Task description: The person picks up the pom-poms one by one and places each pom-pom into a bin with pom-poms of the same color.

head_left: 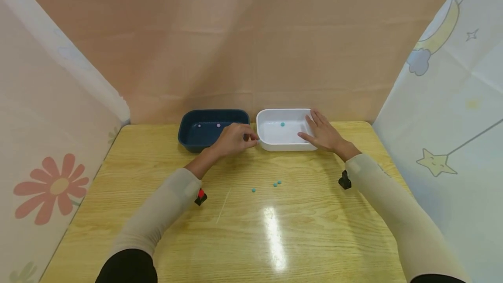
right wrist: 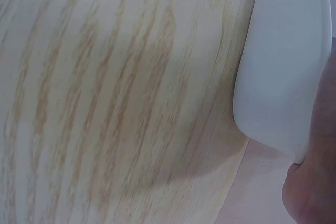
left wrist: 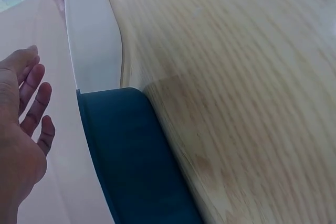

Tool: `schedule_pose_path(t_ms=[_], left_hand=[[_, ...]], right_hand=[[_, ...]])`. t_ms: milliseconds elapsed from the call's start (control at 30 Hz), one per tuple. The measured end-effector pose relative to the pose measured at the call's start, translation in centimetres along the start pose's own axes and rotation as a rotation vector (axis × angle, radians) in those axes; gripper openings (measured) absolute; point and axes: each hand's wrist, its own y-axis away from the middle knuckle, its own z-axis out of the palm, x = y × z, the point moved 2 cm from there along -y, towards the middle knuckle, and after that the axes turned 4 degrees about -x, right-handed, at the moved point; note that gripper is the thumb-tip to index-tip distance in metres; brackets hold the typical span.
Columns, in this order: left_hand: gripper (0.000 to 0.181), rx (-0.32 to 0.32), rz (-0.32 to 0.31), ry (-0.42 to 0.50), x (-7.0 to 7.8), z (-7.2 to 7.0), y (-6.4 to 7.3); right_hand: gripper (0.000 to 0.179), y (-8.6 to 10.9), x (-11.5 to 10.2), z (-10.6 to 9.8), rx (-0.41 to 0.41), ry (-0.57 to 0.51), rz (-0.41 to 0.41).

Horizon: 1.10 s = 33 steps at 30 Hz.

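My left hand is between a dark blue tray and a white tray, its thumb and index finger pinched together by the white tray's left corner. A speck of pale blue, a small bead, shows at those fingertips. In the left wrist view the other fingers curl loosely. My right hand rests on the right end of the white tray, fingers spread over its rim. One blue bead lies inside the white tray. A pink bead and a paler bead lie in the dark tray.
Three blue beads, one of them a bead at the left, lie on the wooden table in front of the trays. Behind the trays rises a tan backdrop. Patterned panels stand at left and right.
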Motion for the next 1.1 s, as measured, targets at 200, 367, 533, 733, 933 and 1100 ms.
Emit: schedule_pose_path(t_ms=[200, 367, 533, 733, 933, 1100], left_hand=[[0.008, 0.067, -0.072, -0.013, -0.7, 0.1, -1.3], [0.012, 0.080, -0.123, -0.016, -0.7, 0.2, -2.4], [0.014, 0.094, -0.173, -0.061, -0.8, 0.6, -3.2], [0.013, 0.115, -0.241, -0.110, -1.2, 1.1, -4.1], [0.014, 0.102, -0.295, -0.162, -1.5, 1.6, -5.0], [0.015, 0.077, -0.332, -0.200, -1.6, 1.8, -5.9]], right_hand=[[0.093, -0.1, 0.0, 0.1, -0.004, 0.022, 0.000], [0.093, 0.0, 0.0, 0.1, -0.002, 0.022, 0.002], [0.092, 0.1, -0.1, 0.1, 0.003, 0.015, 0.003], [0.094, 0.0, -0.2, 0.0, 0.001, 0.011, 0.002], [0.097, 0.0, -0.1, 0.1, 0.003, 0.006, -0.007], [0.097, -0.1, 0.0, 0.2, 0.007, -0.002, -0.014]])
